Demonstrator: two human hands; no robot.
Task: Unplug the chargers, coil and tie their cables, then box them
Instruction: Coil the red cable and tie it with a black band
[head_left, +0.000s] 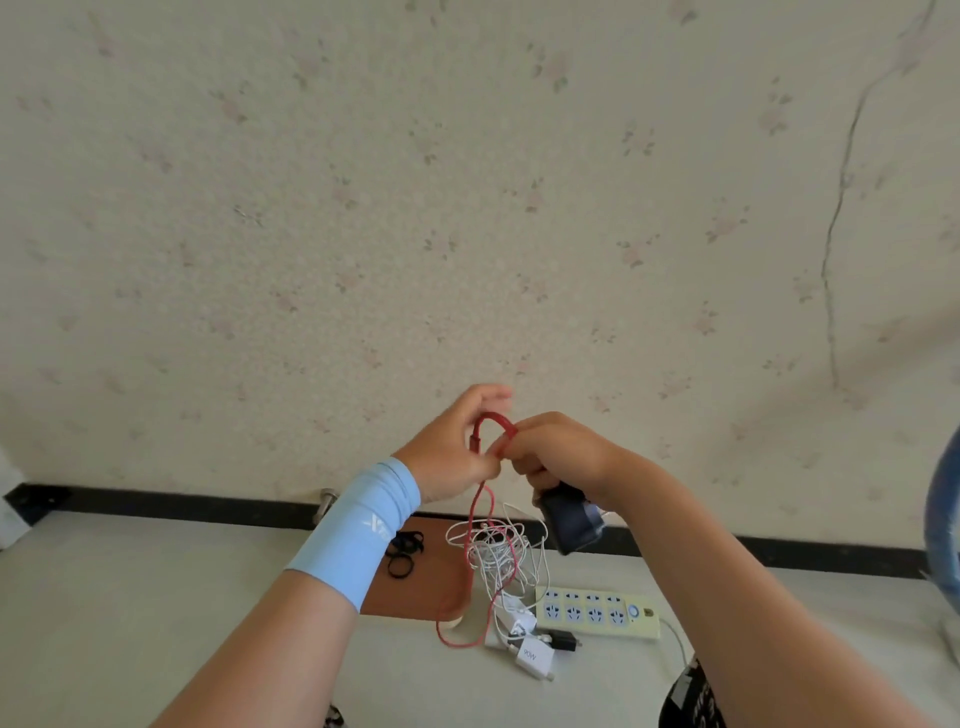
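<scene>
Your left hand (452, 447) and right hand (561, 452) are raised in front of the wall, touching each other, with a loop of the red cable (496, 420) arching between them. Your left hand is curled closed around one leg of that loop, near what looks like a plug end. A light blue sleeve (358, 525) covers the wrist behind it. Your right hand pinches the other leg of the loop at its fingertips, and its lower fingers are wrapped round a dark charger (569, 525) that hangs just under the palm.

From your left hand the red cable drops straight down through a tangle of white cables (498, 551) and curves along the pale surface below. Whether that surface is a bench or the floor cannot be told. Under your right hand lies a pale yellow power strip (597, 613). Just beside its near-left end lie a white charger (530, 657) marked 90W and a small black charger (563, 640). Below your left wrist a few black bands (405, 553) rest on a brown panel (421, 592).
</scene>
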